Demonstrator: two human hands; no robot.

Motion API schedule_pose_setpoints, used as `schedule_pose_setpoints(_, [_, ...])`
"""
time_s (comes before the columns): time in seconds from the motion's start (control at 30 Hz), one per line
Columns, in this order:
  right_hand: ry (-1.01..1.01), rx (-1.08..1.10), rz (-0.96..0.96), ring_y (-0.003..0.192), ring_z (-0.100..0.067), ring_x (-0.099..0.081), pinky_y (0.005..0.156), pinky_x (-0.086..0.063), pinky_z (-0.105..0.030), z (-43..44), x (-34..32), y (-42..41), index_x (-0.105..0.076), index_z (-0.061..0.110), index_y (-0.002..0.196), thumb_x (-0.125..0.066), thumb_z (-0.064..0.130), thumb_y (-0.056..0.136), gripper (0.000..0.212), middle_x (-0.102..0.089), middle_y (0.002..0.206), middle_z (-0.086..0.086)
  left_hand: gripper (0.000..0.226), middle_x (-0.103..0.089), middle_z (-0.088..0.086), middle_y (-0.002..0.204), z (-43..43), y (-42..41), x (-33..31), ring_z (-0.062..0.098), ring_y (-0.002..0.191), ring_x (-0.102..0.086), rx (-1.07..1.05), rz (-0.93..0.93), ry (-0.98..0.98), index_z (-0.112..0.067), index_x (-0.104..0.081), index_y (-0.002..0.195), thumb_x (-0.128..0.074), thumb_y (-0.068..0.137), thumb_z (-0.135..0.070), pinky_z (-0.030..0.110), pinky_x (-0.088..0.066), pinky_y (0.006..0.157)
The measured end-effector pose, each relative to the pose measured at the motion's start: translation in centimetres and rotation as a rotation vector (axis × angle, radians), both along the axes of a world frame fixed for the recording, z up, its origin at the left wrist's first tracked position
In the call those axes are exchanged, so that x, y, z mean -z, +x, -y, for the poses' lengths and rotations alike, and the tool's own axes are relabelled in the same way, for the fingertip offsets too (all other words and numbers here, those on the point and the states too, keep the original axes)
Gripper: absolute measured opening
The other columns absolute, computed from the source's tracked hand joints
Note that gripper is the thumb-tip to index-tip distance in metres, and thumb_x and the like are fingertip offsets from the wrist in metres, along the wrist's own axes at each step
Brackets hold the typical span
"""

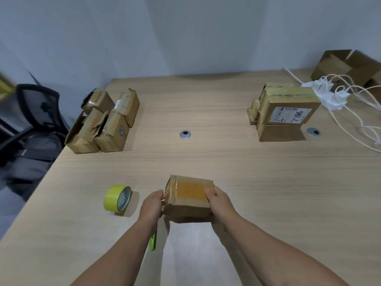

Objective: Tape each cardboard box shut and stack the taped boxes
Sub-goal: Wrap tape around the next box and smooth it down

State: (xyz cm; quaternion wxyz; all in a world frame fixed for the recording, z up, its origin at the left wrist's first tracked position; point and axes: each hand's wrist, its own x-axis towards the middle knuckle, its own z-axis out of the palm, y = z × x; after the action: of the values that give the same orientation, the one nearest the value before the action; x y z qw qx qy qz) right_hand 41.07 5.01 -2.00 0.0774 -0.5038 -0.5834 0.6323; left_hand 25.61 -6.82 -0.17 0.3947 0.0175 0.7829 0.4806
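Tape roll (118, 198) near left of box (188, 196)

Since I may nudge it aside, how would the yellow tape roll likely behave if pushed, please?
The yellow tape roll stands on its rim, so it would probably roll or topple. Its thick winding suggests it is stiff.

Office chair (37, 104), white charger cables (334, 99)

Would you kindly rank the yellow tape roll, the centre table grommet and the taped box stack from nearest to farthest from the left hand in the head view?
1. yellow tape roll: just left of the left hand, which holds the cardboard box.
2. centre table grommet: ahead, mid-table.
3. taped box stack: far right, at the back.
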Motion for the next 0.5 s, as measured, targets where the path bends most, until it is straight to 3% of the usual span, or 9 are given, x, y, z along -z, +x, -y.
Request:
schedule_pose_setpoints(0.1, [0.010, -0.008, -0.023, 0.134, -0.018, -0.050, 0.114, -0.040, -0.042, 0.7, 0.3, 0.1, -0.047, 0.029, 0.148, -0.046, 0.043, 0.104, 0.047, -0.055, 0.145, 0.008, 0.035, -0.069, 0.001, 0.098, 0.7, 0.5, 0.3, 0.019, 0.092, -0.060, 0.043, -0.016, -0.048, -0.022, -0.069, 0.085, -0.043, 0.102, -0.037, 0.038, -0.044, 0.083])
schedule_pose_setpoints(0.2, [-0.049, 0.037, -0.085, 0.126, -0.011, -0.054, 0.111, -0.041, -0.035, 1.1, 0.2, 0.1, -0.054, 0.037, 0.140, -0.056, 0.048, 0.098, 0.043, -0.058, 0.137, 0.015, 0.040, -0.072, 0.004, 0.105, 0.9, 0.7, 0.1, 0.023, 0.100, -0.064, 0.033, 0.020, -0.045, -0.022, -0.072, 0.101, -0.041, 0.103, -0.047, 0.039, -0.049, 0.091])
schedule_pose_setpoints(0.3, [-0.174, 0.165, -0.158, 0.127, -0.015, -0.058, 0.112, -0.044, -0.046, 1.0, 0.5, 0.1, -0.060, 0.037, 0.135, -0.058, 0.068, 0.080, 0.064, -0.063, 0.135, 0.011, 0.034, -0.076, 0.005, 0.096, 0.8, 0.7, -0.4, 0.019, 0.089, -0.068, 0.014, 0.081, 0.019, -0.018, -0.075, 0.102, -0.047, 0.102, -0.038, 0.030, -0.054, 0.075])
schedule_pose_setpoints(0.4, [-0.225, 0.261, -0.201, 0.107, -0.017, -0.069, 0.098, -0.055, -0.041, 0.8, -0.2, 0.1, -0.070, 0.030, 0.117, -0.049, 0.054, 0.098, 0.037, -0.074, 0.111, 0.005, 0.031, -0.077, 0.004, 0.095, 0.6, 0.6, -0.7, 0.019, 0.090, -0.068, 0.047, 0.107, 0.078, -0.021, -0.077, 0.102, -0.050, 0.101, -0.035, 0.029, -0.051, 0.071])
schedule_pose_setpoints(0.5, [-0.201, 0.326, -0.206, 0.101, -0.018, -0.068, 0.082, -0.057, -0.035, 0.8, -0.7, 0.1, -0.069, 0.029, 0.111, -0.045, 0.040, 0.105, 0.027, -0.073, 0.108, 0.002, 0.033, -0.074, 0.000, 0.108, 0.6, 0.4, -0.5, 0.018, 0.102, -0.066, 0.050, 0.117, 0.110, -0.032, -0.073, 0.109, -0.040, 0.106, -0.027, 0.032, -0.054, 0.074])
